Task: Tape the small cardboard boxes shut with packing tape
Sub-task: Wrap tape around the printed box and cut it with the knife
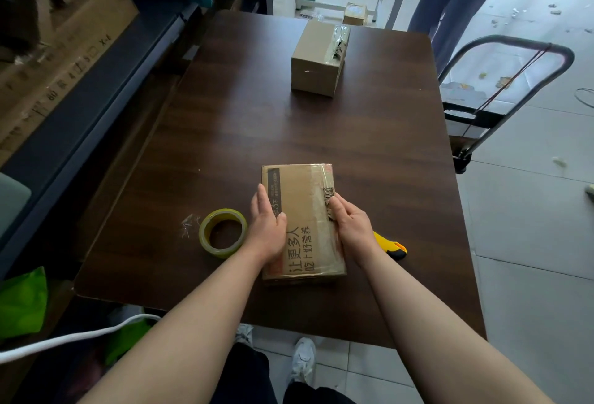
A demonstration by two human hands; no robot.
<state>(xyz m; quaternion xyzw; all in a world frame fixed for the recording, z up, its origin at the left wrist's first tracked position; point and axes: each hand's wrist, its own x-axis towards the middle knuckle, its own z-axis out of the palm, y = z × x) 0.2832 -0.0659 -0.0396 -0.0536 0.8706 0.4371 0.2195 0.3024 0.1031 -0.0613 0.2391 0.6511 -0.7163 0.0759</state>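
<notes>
While the printed box (pixel 305 210) lies near the front edge of the table (pixel 289 133), the left hand (pixel 268 230) and right hand (pixel 352 226) press its two long sides, each grip open, fingers straight; the tape roll (pixel 204 233) lies just left.

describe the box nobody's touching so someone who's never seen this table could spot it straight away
Start at the dark wooden table and look to its far end. A small cardboard box stands there alone, crinkled clear tape over its right side. Unlike the flat printed box near the front edge, it is taller, plain brown and untouched.
</notes>
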